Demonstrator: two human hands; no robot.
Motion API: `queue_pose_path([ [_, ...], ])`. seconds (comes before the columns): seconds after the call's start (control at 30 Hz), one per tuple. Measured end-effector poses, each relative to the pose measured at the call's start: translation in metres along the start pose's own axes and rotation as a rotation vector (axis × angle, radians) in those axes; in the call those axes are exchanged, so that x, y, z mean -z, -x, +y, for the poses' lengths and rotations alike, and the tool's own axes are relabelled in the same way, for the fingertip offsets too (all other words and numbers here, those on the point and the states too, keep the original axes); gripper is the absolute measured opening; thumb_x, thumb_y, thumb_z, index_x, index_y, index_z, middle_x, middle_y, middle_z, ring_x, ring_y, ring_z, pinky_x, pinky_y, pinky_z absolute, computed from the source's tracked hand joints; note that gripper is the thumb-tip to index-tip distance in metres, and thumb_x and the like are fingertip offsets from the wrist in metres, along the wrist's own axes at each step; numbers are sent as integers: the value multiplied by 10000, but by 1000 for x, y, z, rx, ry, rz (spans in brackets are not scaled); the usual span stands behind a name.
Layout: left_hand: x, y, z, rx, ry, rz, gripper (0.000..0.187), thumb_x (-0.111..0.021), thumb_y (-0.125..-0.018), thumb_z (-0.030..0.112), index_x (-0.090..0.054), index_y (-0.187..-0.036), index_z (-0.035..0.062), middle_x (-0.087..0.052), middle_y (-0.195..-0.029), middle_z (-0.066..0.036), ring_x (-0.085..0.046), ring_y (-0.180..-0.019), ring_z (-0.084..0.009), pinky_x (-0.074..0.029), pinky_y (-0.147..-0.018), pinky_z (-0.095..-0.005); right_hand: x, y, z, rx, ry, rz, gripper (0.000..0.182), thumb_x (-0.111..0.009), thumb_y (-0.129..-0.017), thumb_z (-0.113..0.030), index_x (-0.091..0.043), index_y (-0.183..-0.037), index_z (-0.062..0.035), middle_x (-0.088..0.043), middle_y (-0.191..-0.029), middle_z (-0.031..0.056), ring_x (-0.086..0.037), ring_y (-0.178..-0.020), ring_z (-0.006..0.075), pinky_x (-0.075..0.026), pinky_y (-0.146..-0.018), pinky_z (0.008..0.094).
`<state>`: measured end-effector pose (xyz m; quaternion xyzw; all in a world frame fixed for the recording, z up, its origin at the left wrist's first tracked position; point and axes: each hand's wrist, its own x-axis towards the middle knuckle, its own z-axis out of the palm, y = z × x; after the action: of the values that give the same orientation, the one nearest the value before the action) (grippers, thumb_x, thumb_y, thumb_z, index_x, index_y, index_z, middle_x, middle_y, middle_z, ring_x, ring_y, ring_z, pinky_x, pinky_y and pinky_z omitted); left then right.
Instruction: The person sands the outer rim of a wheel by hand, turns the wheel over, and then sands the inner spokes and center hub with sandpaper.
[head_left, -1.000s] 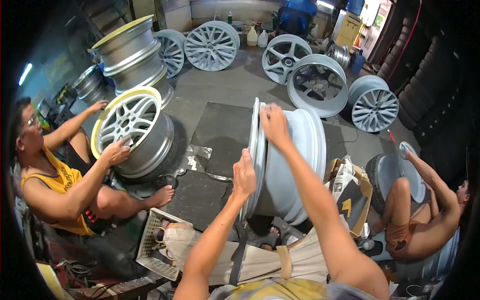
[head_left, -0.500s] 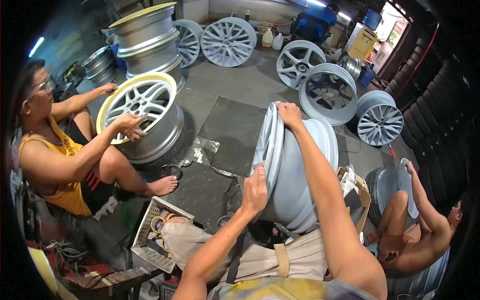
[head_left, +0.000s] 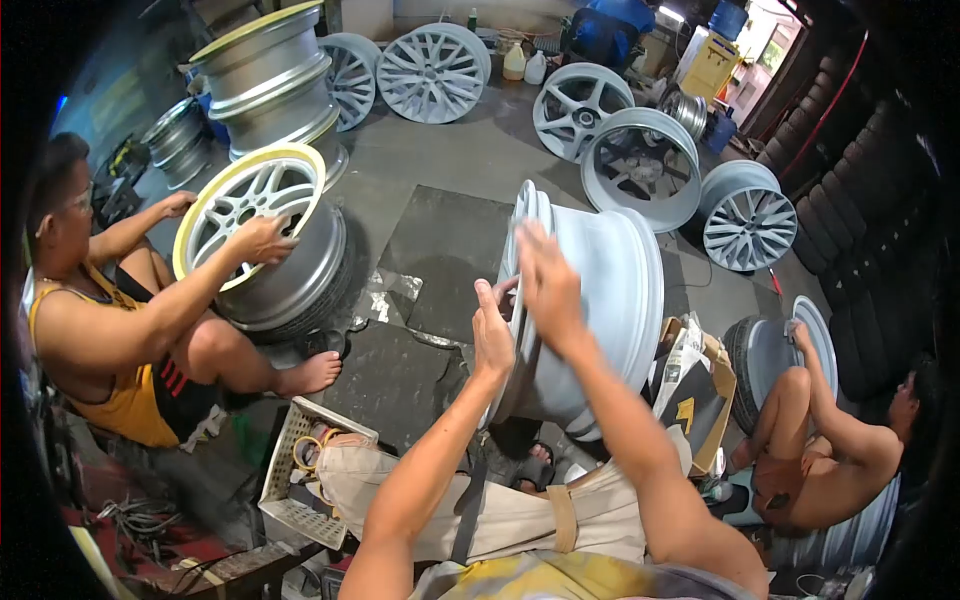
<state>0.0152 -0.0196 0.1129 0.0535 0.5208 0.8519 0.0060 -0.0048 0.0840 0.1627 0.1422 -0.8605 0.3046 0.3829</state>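
A light grey wheel rim (head_left: 605, 310) stands upright in front of my knees, its spoked face turned left and seen almost edge-on. My left hand (head_left: 493, 335) grips the near edge of that face, thumb pointing up and the other fingers partly hidden behind the lip. My right hand (head_left: 550, 290) is over the front lip of the same rim, its fingers smeared by motion. Whether it holds anything does not show.
At left, a seated co-worker handles a yellow-lipped rim (head_left: 305, 170) on a tyre; another at right works on a grey rim (head_left: 818, 340). A perforated tray (head_left: 275, 480) and a cardboard box (head_left: 722, 415) flank my legs. More rims (head_left: 433, 75) stand behind.
My right hand has come down and toward me from the rim's top edge to beside my left hand. My left hand has shifted slightly left. The view has moved a little, too.
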Motion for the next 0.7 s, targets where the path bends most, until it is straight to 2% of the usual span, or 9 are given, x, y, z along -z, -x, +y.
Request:
queue_pose_path([
  [0.07, 0, -4, 10, -18, -226, 15, 805, -153, -1069, 553, -656, -1174, -68, -695, -1067, -174, -636, -1008, -257, -460, -932, -369, -13, -57, 39, -207, -58, -9, 339, -479, -1024, -250, -695, -1037, 11, -689, -1069, 239, -655, -1012, 417, -520, -862, 462],
  [0.17, -2, -23, 1, -105, -267, 63, 782, -146, -1072, 527, -658, -1152, -59, -680, -1043, -179, -623, -975, -268, -459, -912, -383, -49, -90, 110, -262, 48, -103, 372, -478, -1018, -296, -684, -963, 9, -692, -980, 228, -657, -930, 434, -512, -810, 492],
  [0.23, -5, -39, -5, -162, -255, 102, 767, -157, -1072, 526, -659, -1127, -52, -671, -996, -146, -611, -935, -249, -461, -889, -380, -58, -94, 102, -268, -41, 27, 392, -477, -1015, -326, -694, -958, -5, -689, -1038, 229, -653, -972, 426, -507, -842, 489],
  [0.33, -3, -66, 5, 61, 75, 4, 787, -176, -1055, 588, -648, -1187, -28, -663, -1014, -84, -594, -916, -190, -472, -871, -336, -27, -12, 26, -120, -63, 111, 340, -513, -1007, -217, -659, -1228, -2, -632, -1289, 213, -580, -1221, 380, -447, -1046, 468],
  [0.4, 11, -91, 7, 166, 40, -18, 818, -166, -1033, 644, -622, -1258, 3, -672, -1036, -75, -608, -931, -178, -472, -880, -337, 1, 72, -9, 102, 67, -20, 356, -607, -930, -109, -644, -1277, -33, -568, -1403, 170, -521, -1331, 330, -393, -1116, 493],
  [0.47, 12, -107, 16, 153, -180, -69, 700, -327, -1041, 582, -632, -1265, -7, -698, -1070, -83, -621, -941, -147, -484, -869, -308, 38, 103, -6, 163, 113, -172, 402, -629, -901, -81, -632, -1303, -57, -548, -1434, 145, -520, -1338, 305, -408, -1104, 490],
  [0.53, -4, -112, 32, 156, -332, -153, 681, -367, -1039, 550, -630, -1257, -40, -711, -1079, -134, -649, -981, -218, -489, -887, -349, 64, 118, 21, 159, 368, -230, 416, -637, -886, -74, -634, -1302, -70, -550, -1435, 141, -514, -1348, 285, -433, -1086, 466],
  [0.63, -45, -117, 23, -121, -878, -103, 557, -351, -1053, 418, -618, -1057, -72, -648, -1052, -346, -602, -1021, -515, -471, -882, -526, 78, 52, 68, 122, 416, -209, 340, -596, -927, -141, -654, -1250, -55, -599, -1348, 164, -563, -1272, 312, -461, -1051, 441],
  [0.7, -55, -121, 11, -180, -942, -84, 546, -347, -1055, 408, -604, -1023, -72, -652, -1047, -342, -607, -1014, -516, -470, -870, -542, 75, -19, 104, -86, 541, -315, 297, -563, -954, -211, -685, -1158, -33, -632, -1251, 204, -615, -1161, 358, -486, -1003, 454],
])
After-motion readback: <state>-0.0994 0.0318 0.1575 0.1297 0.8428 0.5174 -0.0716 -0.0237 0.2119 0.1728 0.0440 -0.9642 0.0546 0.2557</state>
